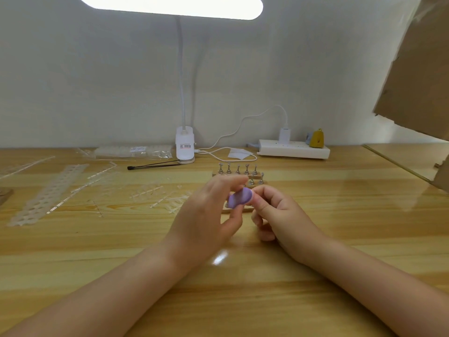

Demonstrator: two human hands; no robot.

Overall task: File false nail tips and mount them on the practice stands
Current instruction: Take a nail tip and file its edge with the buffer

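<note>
My left hand [206,215] holds a small purple oval nail file [240,197] between its thumb and fingers, just above the table. My right hand [279,215] has its fingers curled, and its thumb and forefinger pinch something tiny against the file's right edge. That item is too small to make out. Behind the hands a wooden base carries several metal practice stands [239,169]. The edge of a second wooden base [229,210] shows under my left hand.
Clear plastic tip sprues [145,192] and a white perforated strip [48,193] lie at left. A bag of tips [131,152], a clip lamp base [185,147], a black-tipped tool [153,165] and a power strip [294,149] line the back. Cardboard [418,76] hangs at right.
</note>
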